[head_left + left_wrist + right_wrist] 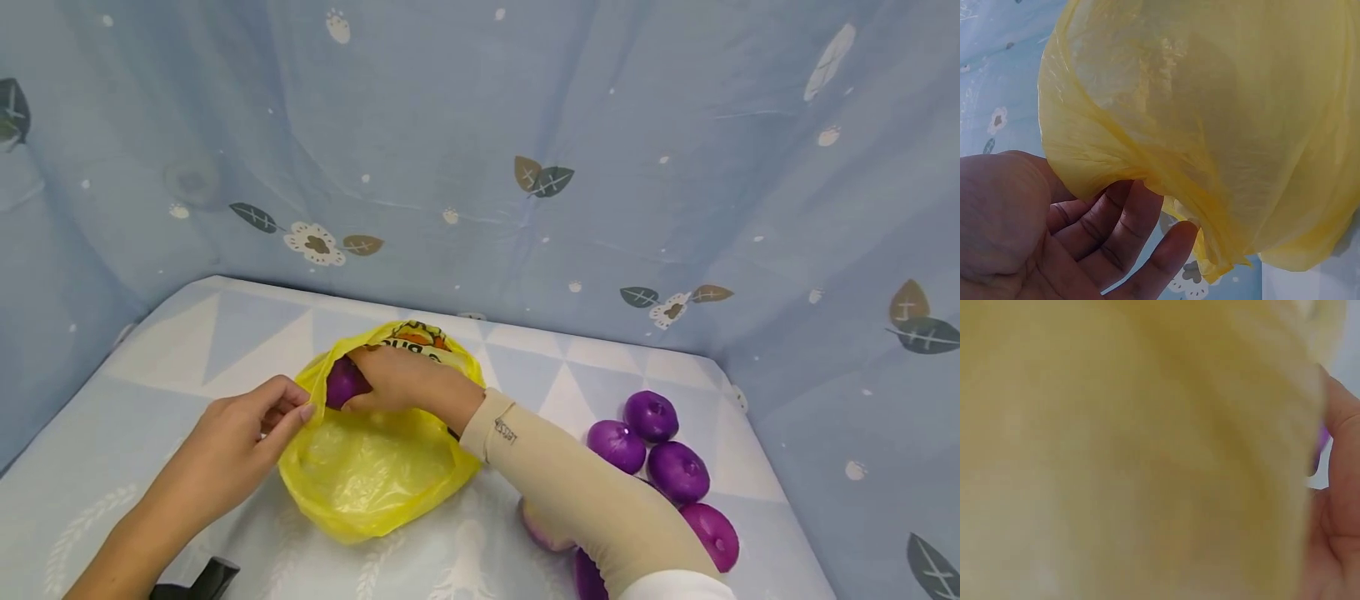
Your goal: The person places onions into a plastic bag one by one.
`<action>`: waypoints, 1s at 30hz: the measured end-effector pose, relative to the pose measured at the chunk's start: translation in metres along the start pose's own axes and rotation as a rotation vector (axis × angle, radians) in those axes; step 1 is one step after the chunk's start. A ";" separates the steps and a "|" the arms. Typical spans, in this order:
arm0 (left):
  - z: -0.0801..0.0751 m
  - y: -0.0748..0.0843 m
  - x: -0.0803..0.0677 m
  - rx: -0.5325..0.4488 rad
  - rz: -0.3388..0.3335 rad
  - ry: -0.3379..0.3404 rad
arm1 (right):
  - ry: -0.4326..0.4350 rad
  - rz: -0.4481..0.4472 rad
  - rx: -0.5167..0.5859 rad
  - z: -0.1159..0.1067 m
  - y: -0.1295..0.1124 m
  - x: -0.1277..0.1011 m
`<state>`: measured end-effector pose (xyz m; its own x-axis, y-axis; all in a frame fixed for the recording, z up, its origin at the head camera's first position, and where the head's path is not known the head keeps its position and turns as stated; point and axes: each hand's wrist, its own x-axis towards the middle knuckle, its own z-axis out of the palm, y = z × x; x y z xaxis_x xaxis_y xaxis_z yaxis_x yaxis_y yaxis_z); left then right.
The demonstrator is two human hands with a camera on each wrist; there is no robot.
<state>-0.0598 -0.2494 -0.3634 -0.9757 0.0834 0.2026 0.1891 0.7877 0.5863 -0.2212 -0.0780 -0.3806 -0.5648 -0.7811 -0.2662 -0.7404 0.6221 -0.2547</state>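
A yellow plastic bag (375, 508) lies with its mouth wide on the table, dark print on its far side. The thumb and fingers of my left hand (243, 433) pinch its left rim; in the left wrist view, the fingers (1166, 256) meet at the bag's edge. Inside the mouth, my right hand (405, 379) grips a purple onion (345, 383) close to that left rim. Yellow film fills most of the right wrist view, hiding the fingertips, with part of the right hand (1344, 506) at the edge.
Several more purple onions (678, 472) sit at the right of the table, some partly behind the right sleeve (577, 492). A black handle-shaped object (213, 577) lies at the near left. Blue patterned cloth (450, 125) hangs behind and beside the table.
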 end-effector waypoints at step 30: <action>-0.002 -0.004 0.003 0.040 -0.025 0.046 | 0.059 0.076 -0.076 0.017 -0.004 0.007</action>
<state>-0.0634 -0.2536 -0.3640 -0.9738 0.0359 0.2247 0.1593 0.8129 0.5601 -0.2164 -0.0851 -0.3977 -0.6393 -0.7349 -0.2265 -0.7188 0.6757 -0.1636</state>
